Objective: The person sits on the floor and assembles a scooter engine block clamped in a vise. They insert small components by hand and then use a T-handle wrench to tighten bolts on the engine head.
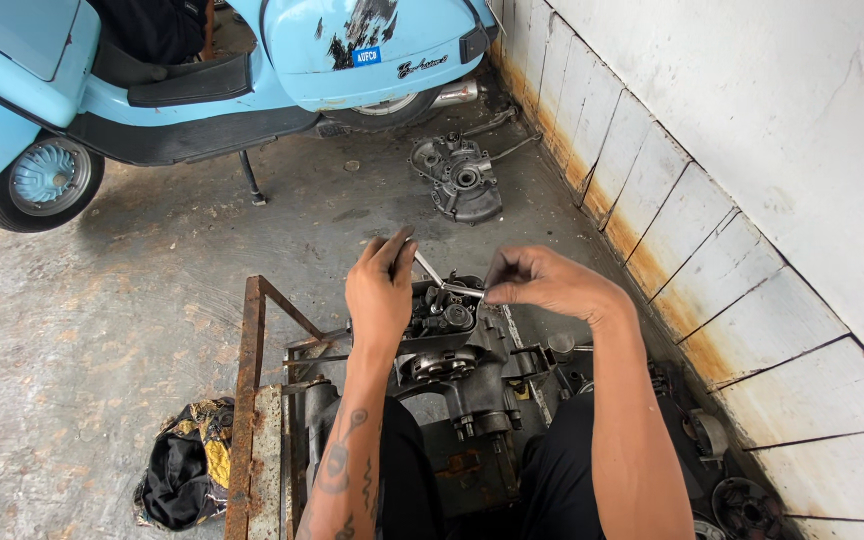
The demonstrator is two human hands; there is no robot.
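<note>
Left hand [380, 290] is seen from the back, fingers curled narrow and pinched around the upper end of a thin metal tool [430, 270]. Right hand [542, 282] is closed in a pinch on the other end of the same tool, thumb and fingertips meeting just above the engine block [457, 355]. The tool is held slanted, crossing the gap between both hands; its exact kind cannot be told at this size.

The engine block is positioned on a rusty metal stand [252, 400] on the concrete floor [102, 320], directly in front of the person's knees. The opened top of the block, with round greasy parts showing, lies just beneath the two hands. Whether the tool tip touches the block cannot be told.

A tattoo is noted on the left forearm. Dark trousers are visible at the bottom edge of the view.

A second engine casing [460, 178] is observed on the floor farther off, near the tiled wall [712, 230]. A pale blue scooter [202, 70] is parked beyond it, on its stand. A crumpled black and yellow rag [187, 465] lies on the floor just left of the rusty stand. More dark round metal parts [742, 505] are seen by the wall at the lower right.
</note>
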